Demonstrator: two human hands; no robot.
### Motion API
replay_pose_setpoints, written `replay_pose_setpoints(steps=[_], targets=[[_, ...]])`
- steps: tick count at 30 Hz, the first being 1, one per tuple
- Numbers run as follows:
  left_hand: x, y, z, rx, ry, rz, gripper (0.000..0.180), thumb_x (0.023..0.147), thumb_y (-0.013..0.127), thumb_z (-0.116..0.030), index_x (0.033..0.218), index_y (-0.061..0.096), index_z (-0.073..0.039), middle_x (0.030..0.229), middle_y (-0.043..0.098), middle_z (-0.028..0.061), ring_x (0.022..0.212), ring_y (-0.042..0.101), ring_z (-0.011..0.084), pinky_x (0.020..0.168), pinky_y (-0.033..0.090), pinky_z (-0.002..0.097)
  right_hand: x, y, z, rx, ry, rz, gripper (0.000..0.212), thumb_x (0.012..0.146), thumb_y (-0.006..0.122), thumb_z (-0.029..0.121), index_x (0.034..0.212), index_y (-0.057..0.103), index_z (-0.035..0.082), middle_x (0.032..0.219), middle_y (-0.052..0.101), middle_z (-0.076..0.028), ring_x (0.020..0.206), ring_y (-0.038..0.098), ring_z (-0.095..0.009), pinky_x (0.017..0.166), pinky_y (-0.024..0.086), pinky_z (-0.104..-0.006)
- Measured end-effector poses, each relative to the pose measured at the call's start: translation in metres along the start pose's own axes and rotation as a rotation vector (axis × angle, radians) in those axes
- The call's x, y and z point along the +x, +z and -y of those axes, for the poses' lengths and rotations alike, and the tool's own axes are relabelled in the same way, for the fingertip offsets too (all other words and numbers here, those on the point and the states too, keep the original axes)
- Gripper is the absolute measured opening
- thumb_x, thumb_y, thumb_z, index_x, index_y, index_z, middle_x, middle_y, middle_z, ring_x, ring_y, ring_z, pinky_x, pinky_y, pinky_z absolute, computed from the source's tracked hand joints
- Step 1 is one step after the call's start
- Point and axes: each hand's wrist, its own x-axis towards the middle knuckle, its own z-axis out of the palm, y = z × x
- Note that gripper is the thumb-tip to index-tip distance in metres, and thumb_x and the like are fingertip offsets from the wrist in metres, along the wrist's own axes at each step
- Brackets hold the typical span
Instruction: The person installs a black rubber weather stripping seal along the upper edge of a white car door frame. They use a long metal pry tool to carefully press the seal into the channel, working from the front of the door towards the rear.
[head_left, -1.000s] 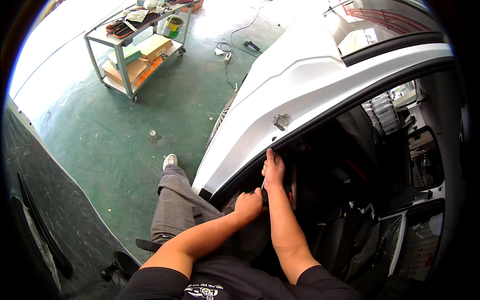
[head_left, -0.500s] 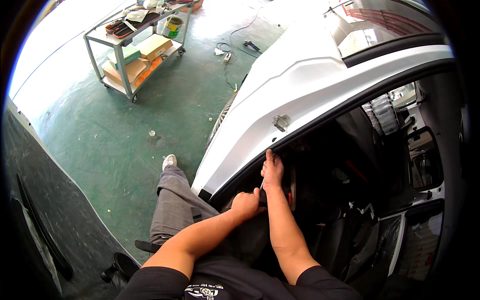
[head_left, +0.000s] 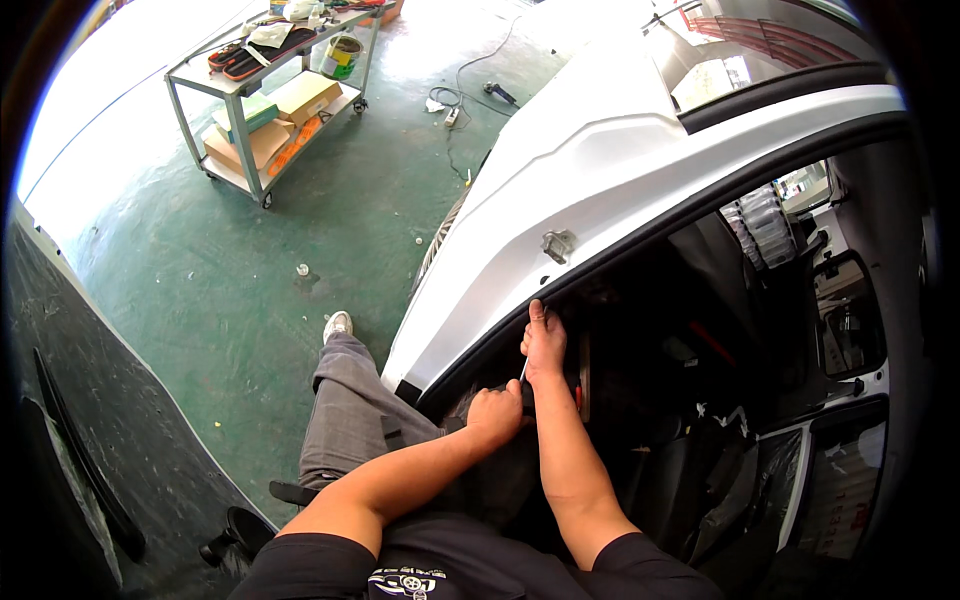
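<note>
My left hand (head_left: 495,413) is closed at the lower end of the door opening, thumb on top. A thin pale metal rod (head_left: 525,369) runs from it up toward my right hand (head_left: 544,342); its ends are hidden, so its kind does not show. My right hand is closed around the upper part of the rod, with its thumb pointing up beside the black rubber door seal (head_left: 603,262). That seal borders the white car body (head_left: 510,270), where a metal door striker (head_left: 557,246) sits above my hands. The dark cabin hides what lies beneath my fingers.
A dark door panel (head_left: 110,420) stands to my left. Farther off is a metal trolley (head_left: 250,185) with boxes and tools. A corded power tool (head_left: 499,92) lies on the green floor (head_left: 250,310). Inside the car, clear plastic (head_left: 735,500) covers part of the interior.
Slightly more of the rod shows between my hands. Both hands keep nearly the same place and grip; the whole view has shifted a little.
</note>
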Motion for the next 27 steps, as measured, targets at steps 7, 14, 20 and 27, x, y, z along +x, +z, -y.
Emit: replay_pose_setpoints(steps=[7, 14, 20, 27], targets=[[-0.001, -0.003, 0.001, 0.008, 0.017, -0.016, 0.060, 0.084, 0.074, -0.051, 0.104, 0.049, 0.000, 0.080, 0.073, 0.0178, 0.076, 0.073, 0.0352, 0.077, 0.053, 0.0443, 0.000, 0.000, -0.001, -0.002, -0.003, -0.012, 0.043, 0.091, 0.076, 0.046, 0.084, 0.049, 0.014, 0.063, 0.038, 0.008, 0.047, 0.030, -0.003, 0.039, 0.023, -0.0223], [0.000, -0.006, 0.011, -0.020, 0.056, -0.017, 0.062, 0.081, 0.075, -0.054, 0.103, 0.050, -0.001, 0.074, 0.071, 0.0159, 0.069, 0.071, 0.0352, 0.071, 0.055, 0.0464, 0.003, 0.002, -0.007, -0.014, -0.016, -0.040, 0.045, 0.090, 0.076, 0.048, 0.082, 0.047, 0.015, 0.063, 0.038, 0.008, 0.047, 0.030, -0.003, 0.039, 0.023, -0.0227], [-0.002, -0.005, 0.005, 0.017, 0.030, -0.052, 0.063, 0.078, 0.079, -0.052, 0.103, 0.051, -0.002, 0.075, 0.071, 0.0135, 0.069, 0.072, 0.0322, 0.069, 0.056, 0.0432, 0.002, 0.002, -0.006, -0.049, -0.018, -0.027, 0.048, 0.091, 0.074, 0.051, 0.079, 0.042, 0.017, 0.061, 0.032, 0.009, 0.046, 0.027, -0.003, 0.040, 0.020, -0.0226], [-0.003, -0.003, 0.001, 0.059, 0.021, -0.048, 0.062, 0.077, 0.081, -0.050, 0.102, 0.050, -0.002, 0.079, 0.072, 0.0145, 0.074, 0.073, 0.0313, 0.070, 0.055, 0.0408, -0.001, 0.003, -0.003, -0.041, -0.027, -0.025, 0.048, 0.090, 0.074, 0.052, 0.078, 0.043, 0.018, 0.061, 0.033, 0.009, 0.046, 0.027, -0.003, 0.040, 0.020, -0.0227]])
